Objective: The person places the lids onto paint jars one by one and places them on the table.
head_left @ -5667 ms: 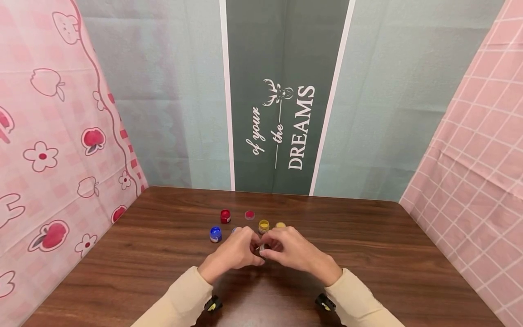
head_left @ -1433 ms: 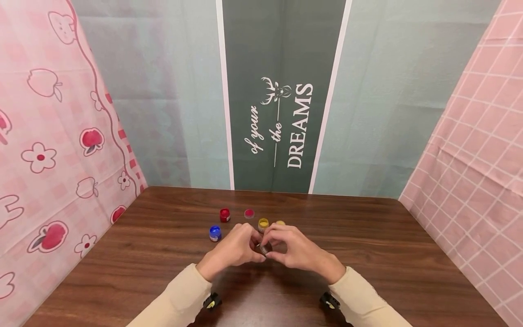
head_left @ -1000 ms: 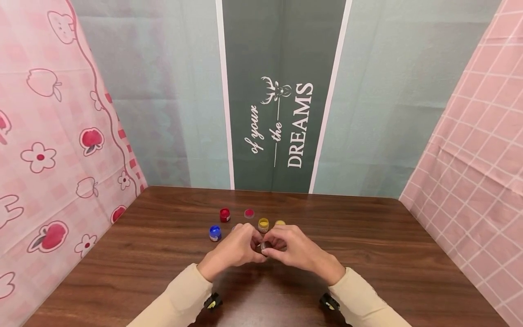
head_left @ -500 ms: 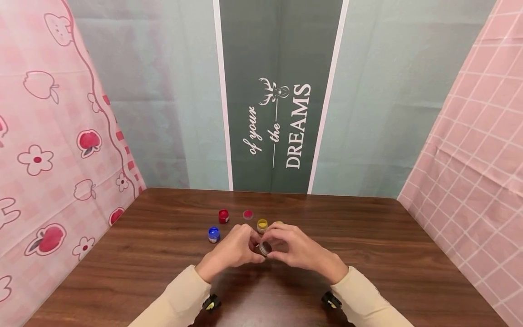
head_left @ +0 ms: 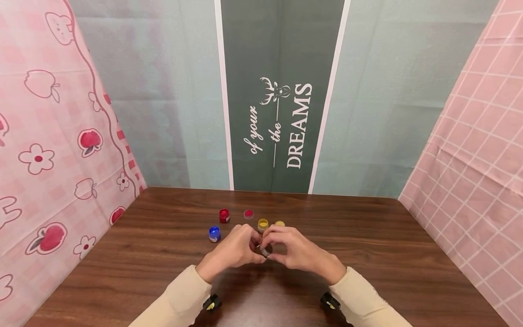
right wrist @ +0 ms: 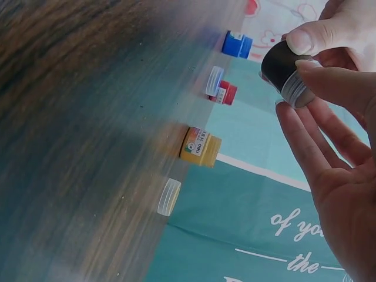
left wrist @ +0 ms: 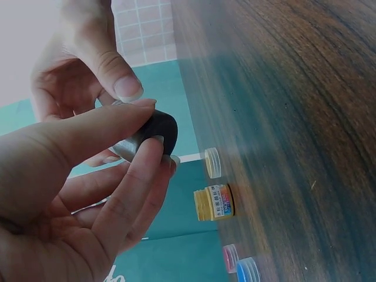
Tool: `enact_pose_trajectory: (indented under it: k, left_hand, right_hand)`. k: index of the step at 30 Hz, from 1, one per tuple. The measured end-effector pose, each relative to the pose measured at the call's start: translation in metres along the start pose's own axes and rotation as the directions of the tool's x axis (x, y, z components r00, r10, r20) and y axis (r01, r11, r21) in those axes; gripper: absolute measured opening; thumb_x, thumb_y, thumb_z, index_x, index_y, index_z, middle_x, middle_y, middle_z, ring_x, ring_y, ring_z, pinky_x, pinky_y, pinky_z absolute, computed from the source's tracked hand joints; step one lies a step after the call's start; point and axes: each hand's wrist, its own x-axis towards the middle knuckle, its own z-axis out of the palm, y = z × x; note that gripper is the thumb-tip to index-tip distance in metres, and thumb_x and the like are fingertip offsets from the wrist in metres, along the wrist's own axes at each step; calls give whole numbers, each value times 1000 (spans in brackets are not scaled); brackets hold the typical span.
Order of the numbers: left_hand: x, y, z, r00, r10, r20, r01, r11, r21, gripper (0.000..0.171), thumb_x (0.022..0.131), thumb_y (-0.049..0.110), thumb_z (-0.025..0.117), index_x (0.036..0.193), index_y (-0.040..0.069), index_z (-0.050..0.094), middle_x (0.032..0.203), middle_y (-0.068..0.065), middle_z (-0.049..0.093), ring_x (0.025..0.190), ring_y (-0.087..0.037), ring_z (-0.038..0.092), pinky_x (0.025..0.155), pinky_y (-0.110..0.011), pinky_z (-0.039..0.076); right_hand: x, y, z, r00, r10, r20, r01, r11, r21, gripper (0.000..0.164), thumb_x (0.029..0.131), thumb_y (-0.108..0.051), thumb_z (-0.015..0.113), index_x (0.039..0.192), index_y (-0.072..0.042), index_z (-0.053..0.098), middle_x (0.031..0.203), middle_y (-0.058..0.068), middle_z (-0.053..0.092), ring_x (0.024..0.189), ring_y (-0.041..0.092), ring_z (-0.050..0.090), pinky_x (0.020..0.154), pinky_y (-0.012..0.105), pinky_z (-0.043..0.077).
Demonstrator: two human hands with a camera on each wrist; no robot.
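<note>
1. Three paint jars look finished with opening: the yellow jar (head_left: 263,225) at 12 o'clock from the hands' meeting point, the red jar (head_left: 224,215) at 10, the blue jar (head_left: 214,234) between 9 and 10.
2. Their lids lie on the worktop (head_left: 367,254): yellow lid (head_left: 279,223) at 1 o'clock, red lid (head_left: 248,214) at 11, blue lid (left wrist: 248,270) mostly behind the left hand.
3. One remains: the dark jar (right wrist: 281,63), tilted between both hands above the worktop, its clear lid (right wrist: 295,92) apparently on; whether it is loosened, I cannot tell.
4. The left hand (head_left: 234,249), at 9 o'clock, grips the dark body between thumb and fingers.
5. The right hand (head_left: 295,247), at 3 o'clock, arches inward, thumb and fingertips pinching the clear lid.
</note>
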Motion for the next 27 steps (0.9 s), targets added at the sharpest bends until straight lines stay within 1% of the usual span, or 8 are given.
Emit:
enact_pose_trajectory:
  k: [6, 8, 11, 15, 17, 21, 27]
  left_hand:
    - [0, 1, 1, 1000, 7, -8, -7, 1000, 16, 18, 76, 12, 90, 90, 9, 80, 75, 2, 77, 62, 0, 60, 57, -18, 51]
    - [1, 0, 1, 1000, 6, -11, -6, 1000, 28, 17, 76, 13, 90, 89, 9, 80, 73, 3, 75, 61, 0, 58, 56, -18, 50]
    - [1, 1, 1, 1000, -1, -15, 2, 999, 37, 18, 76, 13, 91, 88, 9, 79, 70, 4, 73, 60, -1, 56, 53, -19, 47]
    - [0, 1, 1, 1000, -4, -19, 4, 1000, 29, 17, 76, 13, 91, 88, 9, 79, 67, 5, 71, 57, -2, 54, 50, -18, 45]
    - [1, 1, 2, 1000, 0, -19, 0, 1000, 23, 16, 76, 12, 90, 87, 8, 78, 66, 5, 70, 56, -2, 52, 49, -18, 43]
    - [1, 2, 2, 1000, 5, -17, -5, 1000, 18, 15, 76, 11, 90, 86, 8, 78, 64, 5, 68, 55, -1, 50, 48, -17, 40]
    - [1, 1, 2, 1000, 3, -12, -3, 1000, 14, 16, 77, 11, 90, 87, 8, 78, 65, 5, 68, 55, -2, 50, 48, -18, 41]
  right_hand:
    - [-1, -1, 0, 999, 44, 9, -44, 999, -2, 28, 80, 1, 84, 102, -10, 72, 108, 2, 72, 102, 14, 68, 85, 31, 61]
    - [-2, -2, 0, 998, 61, 13, -61, 998, -2, 27, 81, 0, 84, 103, -10, 72, 108, 2, 72, 102, 14, 68, 85, 29, 61]
    - [-2, -3, -1, 993, 111, 29, -112, 993, 33, 25, 84, -2, 82, 107, -7, 72, 108, 4, 72, 99, 13, 70, 82, 23, 61]
    - [-1, -6, -1, 979, 197, 53, -201, 977, 78, 24, 87, -5, 80, 110, -3, 72, 106, 7, 73, 92, 12, 73, 79, 17, 60]
    - [0, -7, -1, 973, 221, 57, -225, 972, 72, 24, 88, -6, 80, 110, -4, 72, 104, 6, 73, 90, 11, 73, 78, 16, 60]
    - [1, -8, -2, 971, 233, 62, -237, 969, 65, 23, 88, -7, 81, 109, -4, 73, 103, 6, 73, 88, 10, 72, 77, 18, 61]
    - [1, -6, -1, 977, 206, 63, -210, 975, 72, 23, 88, -7, 80, 109, -3, 72, 102, 6, 73, 87, 11, 73, 76, 20, 61]
